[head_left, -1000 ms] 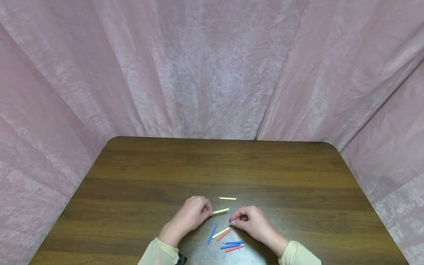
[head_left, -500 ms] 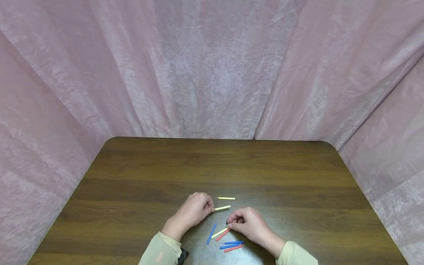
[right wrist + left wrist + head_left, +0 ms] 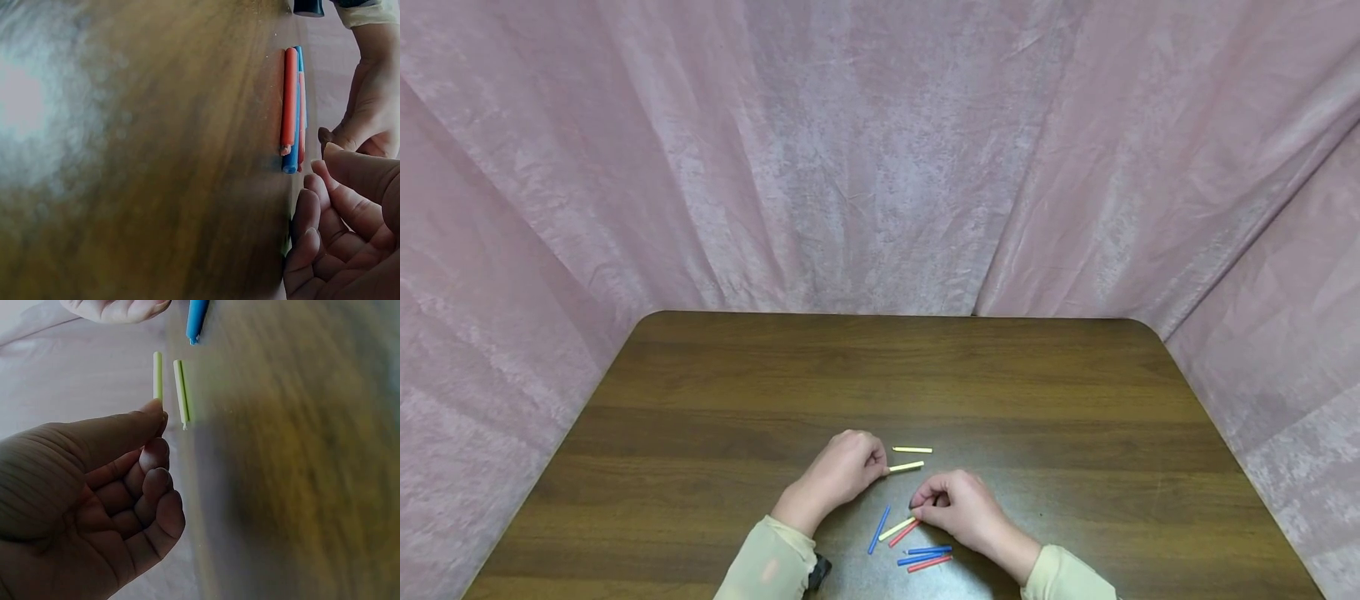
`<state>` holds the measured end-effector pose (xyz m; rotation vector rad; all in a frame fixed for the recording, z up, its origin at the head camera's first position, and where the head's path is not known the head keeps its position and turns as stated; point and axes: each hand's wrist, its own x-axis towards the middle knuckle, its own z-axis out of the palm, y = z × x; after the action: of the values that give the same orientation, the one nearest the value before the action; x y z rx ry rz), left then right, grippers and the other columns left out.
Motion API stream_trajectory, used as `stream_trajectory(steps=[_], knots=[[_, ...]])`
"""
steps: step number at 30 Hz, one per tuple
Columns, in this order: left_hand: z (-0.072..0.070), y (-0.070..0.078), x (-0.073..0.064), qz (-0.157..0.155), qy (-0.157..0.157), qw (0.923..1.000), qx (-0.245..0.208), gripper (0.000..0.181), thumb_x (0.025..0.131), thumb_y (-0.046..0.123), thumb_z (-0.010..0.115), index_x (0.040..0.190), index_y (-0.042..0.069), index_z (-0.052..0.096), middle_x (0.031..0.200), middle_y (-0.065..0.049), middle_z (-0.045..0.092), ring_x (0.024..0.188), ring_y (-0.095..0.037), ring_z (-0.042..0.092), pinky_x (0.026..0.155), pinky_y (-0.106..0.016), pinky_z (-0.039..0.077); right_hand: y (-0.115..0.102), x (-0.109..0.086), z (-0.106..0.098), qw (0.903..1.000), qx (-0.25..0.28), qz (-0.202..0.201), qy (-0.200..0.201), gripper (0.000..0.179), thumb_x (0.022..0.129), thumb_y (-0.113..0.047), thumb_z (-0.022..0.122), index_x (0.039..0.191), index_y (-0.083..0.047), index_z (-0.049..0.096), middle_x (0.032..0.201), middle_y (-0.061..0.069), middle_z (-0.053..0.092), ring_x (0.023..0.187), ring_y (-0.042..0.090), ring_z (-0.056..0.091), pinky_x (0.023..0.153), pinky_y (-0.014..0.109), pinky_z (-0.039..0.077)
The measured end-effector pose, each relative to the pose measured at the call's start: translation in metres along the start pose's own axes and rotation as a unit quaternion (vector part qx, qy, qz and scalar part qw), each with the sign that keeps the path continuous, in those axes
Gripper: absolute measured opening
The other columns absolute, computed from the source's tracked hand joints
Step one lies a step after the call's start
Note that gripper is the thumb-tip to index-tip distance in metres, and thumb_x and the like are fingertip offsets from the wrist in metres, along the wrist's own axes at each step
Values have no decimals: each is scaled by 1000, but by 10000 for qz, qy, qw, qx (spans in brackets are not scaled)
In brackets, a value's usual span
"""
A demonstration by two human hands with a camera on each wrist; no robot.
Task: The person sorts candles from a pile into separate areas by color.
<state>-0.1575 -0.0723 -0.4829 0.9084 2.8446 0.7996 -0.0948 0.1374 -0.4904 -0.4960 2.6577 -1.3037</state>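
My left hand (image 3: 845, 467) pinches a thin yellow candle (image 3: 906, 467) between thumb and forefinger. Just beyond lies another yellow candle (image 3: 912, 450); in the left wrist view this candle (image 3: 181, 390), with a short wick, sits beside the held one (image 3: 157, 375). My right hand (image 3: 964, 508) hovers low with loosely curled fingers, its thumb and forefinger tips close together. Nothing shows between them in the right wrist view. Those tips are near the upper ends of a yellow candle (image 3: 897, 528) and a red candle (image 3: 904, 533); whether they touch is unclear.
A blue candle (image 3: 878, 530) lies slanted left of the yellow-red pair. Nearer the front edge, two blue candles (image 3: 925, 556) and a red candle (image 3: 929, 564) lie close together. The brown wooden table (image 3: 700, 383) is bordered by pink curtains (image 3: 880, 167).
My left hand has moved a little away from me with its yellow candle, bringing it closer to the far yellow one. My right hand has shifted slightly left.
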Motion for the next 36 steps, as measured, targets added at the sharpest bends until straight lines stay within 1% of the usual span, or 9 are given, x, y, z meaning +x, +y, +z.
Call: stream_trajectory(steps=[4,11,21,36], knots=[[0,0,3,12,-35,10000,89,17,82,15,76,68,16,65,63,13,55,60,-3,48,58,-24,42,0,0,1,9999,-100,42,-1,6,77,-15,79,77,-17,73,65,-16,60,55,-3,49,57,20,40],[1,0,9,76,-79,9996,248,15,80,15,76,68,18,67,65,14,57,62,-4,51,60,-25,44,-1,2,1,10000,-21,-47,-31,6,77,-16,79,77,-15,74,65,-14,61,53,-3,48,55,20,39],[1,2,16,-51,-197,9996,182,17,82,14,75,67,18,67,67,13,58,63,-4,51,60,-25,44,-1,3,3,9999,-4,-102,-52,7,75,-15,80,76,-15,73,65,-15,60,53,-4,47,55,19,39],[2,3,20,-94,-153,9992,361,19,81,14,75,65,18,65,65,13,56,62,-6,51,60,-26,44,-1,3,4,9999,-56,-48,-104,8,75,-15,80,75,-17,72,64,-16,59,52,-4,45,54,19,38]])
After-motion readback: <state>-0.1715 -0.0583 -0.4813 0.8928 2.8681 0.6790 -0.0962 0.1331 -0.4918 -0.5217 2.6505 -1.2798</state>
